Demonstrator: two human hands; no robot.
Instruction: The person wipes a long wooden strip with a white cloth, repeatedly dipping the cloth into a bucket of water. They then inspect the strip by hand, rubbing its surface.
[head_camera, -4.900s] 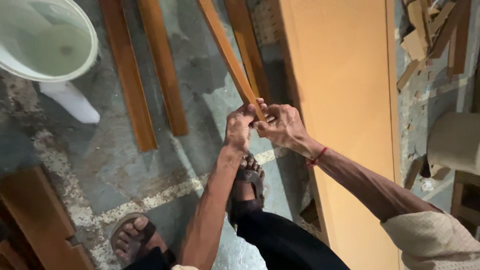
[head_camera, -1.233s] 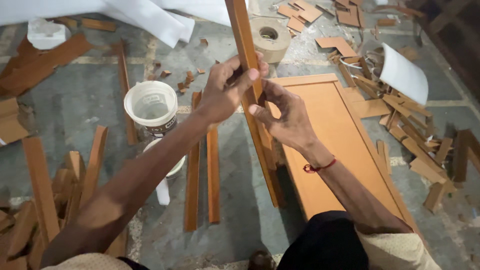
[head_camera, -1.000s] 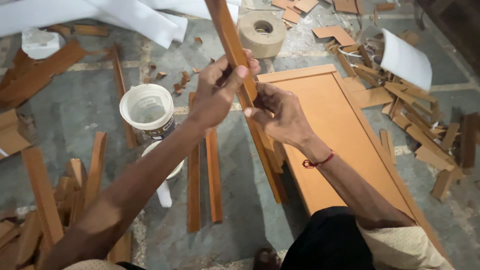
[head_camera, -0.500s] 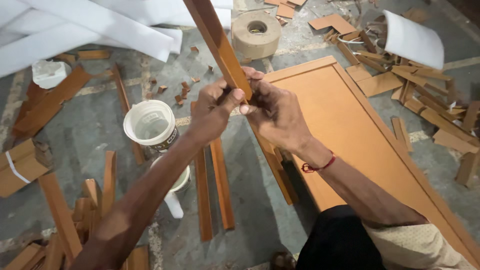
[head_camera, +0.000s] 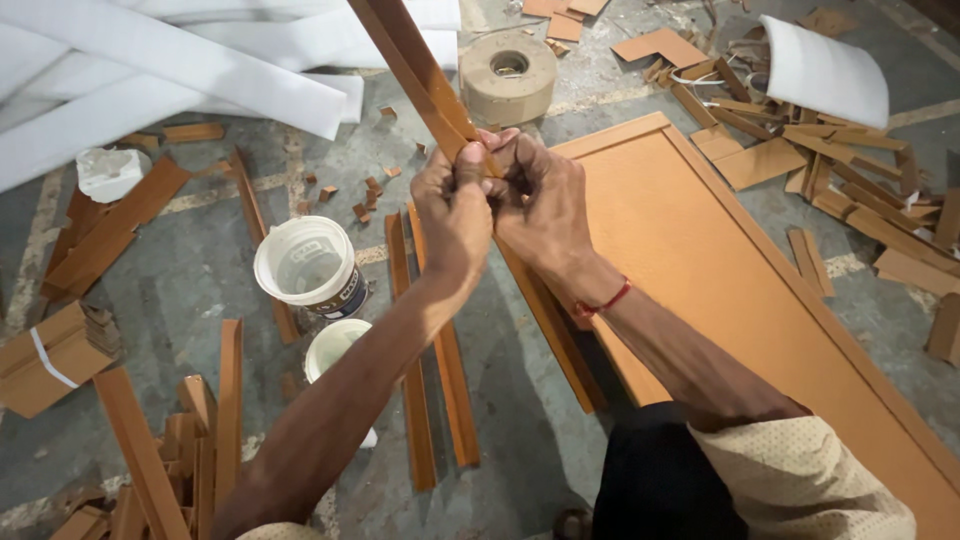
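Wooden strip (head_camera: 415, 65), long & thin, held up at a slant over the floor w/ both fists clamped mid-length: left hand (head_camera: 455, 215), right hand (head_camera: 540, 195). Prob. light, stiff, a bit whippy; best gripped near the middle.

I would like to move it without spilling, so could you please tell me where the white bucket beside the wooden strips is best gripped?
Take the white bucket by its rim from above: it stands upright and open-topped, with no handle visible, and nothing overhangs it.
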